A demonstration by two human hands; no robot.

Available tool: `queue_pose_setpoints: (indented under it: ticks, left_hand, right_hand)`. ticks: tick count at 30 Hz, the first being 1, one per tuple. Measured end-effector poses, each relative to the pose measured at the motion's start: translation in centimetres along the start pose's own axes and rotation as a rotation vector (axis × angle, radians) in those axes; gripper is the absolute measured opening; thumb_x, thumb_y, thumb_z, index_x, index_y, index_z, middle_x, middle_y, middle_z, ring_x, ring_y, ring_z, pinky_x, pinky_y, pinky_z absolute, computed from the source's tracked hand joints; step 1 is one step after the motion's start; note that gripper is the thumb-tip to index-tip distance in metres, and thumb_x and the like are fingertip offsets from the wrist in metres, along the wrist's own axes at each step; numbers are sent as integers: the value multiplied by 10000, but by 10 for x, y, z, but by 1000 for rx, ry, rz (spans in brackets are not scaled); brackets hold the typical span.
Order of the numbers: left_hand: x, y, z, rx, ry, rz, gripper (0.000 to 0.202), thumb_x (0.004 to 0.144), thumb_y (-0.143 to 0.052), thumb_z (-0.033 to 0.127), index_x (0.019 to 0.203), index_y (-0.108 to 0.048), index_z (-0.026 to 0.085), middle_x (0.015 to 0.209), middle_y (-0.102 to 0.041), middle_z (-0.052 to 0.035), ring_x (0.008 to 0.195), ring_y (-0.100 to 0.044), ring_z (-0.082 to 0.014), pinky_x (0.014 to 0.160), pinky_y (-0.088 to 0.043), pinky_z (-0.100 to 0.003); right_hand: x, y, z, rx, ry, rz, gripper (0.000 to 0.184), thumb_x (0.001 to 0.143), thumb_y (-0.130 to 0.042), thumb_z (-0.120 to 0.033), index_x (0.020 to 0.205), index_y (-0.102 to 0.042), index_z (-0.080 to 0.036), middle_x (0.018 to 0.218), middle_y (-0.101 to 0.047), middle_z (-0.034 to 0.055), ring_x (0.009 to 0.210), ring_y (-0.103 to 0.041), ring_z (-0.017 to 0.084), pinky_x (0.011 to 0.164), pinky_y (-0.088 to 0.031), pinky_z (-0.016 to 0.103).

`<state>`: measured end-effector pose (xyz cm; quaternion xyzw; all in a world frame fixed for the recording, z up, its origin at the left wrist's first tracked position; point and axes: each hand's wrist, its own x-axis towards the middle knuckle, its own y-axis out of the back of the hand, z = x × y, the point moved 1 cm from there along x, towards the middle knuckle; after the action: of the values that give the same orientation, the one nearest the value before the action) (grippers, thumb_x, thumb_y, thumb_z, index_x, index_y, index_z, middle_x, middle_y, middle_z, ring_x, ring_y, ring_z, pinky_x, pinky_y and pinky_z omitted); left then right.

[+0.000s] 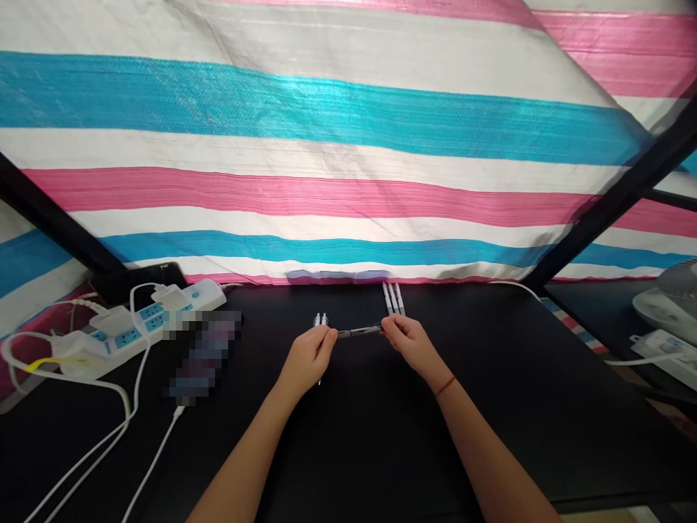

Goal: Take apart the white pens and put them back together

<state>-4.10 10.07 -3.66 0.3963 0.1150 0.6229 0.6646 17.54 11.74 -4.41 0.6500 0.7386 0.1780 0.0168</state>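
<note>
Pen-like tube (358, 332), slim and dark, with a glassy shine and a metal section toward its left end, held level above the middle of a black tabletop (359, 450) and spanned between the two hands. Left hand (308, 359) pinches the tube's left end between thumb and fingers, at about 9 o'clock from its centre. Right hand (411, 345) closes in a similarly narrow pinch on the right end, at about 3 o'clock, with a red cord bracelet (445, 386) on that wrist. The tube appears light and stiff but thin, and its smooth surface may prove slippery. A fingertip hold at both ends looks best suited to it, and a firm squeeze could be risky if the glassy body is fragile. Three white pen-shaped sticks (393, 299) lie side by side at about 1 o'clock, just beyond the right hand. Two small white parts (320, 319) stand at about 11 o'clock, beyond the left hand. Farther out at 9 o'clock lies a white power strip (147, 327) with white cables (81, 459), beside a pixelated patch (204, 356). A second power strip (661, 356) sits on a separate surface at 3 o'clock. A pink, blue and white striped tarpaulin (305, 145) hangs at 12 o'clock.
</note>
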Motion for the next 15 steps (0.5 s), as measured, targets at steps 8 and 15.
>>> queue_pose_setpoints:
  ticks: [8, 15]
  left_hand:
    - [1, -2, -6, -217, 173, 76, 305, 874, -445, 415, 903, -656, 198, 757, -626, -11, 669, -562, -153, 600, -416, -241]
    - [1, -8, -13, -380, 256, 130, 319, 845, -506, 408, 1044, -644, 200, 855, -670, -44, 746, -632, -167, 658, -487, -262]
  right_hand:
    - [-4, -1, -7, 117, 1, 22, 262, 799, -583, -396, 980, -595, -206, 650, -527, -10, 575, -513, 135, 497, -431, 242]
    - [2, -1, 4, 172, -121, 162, 366, 837, -489, -525, 792, -581, -174, 596, -569, -6, 399, -463, 86, 366, -337, 207]
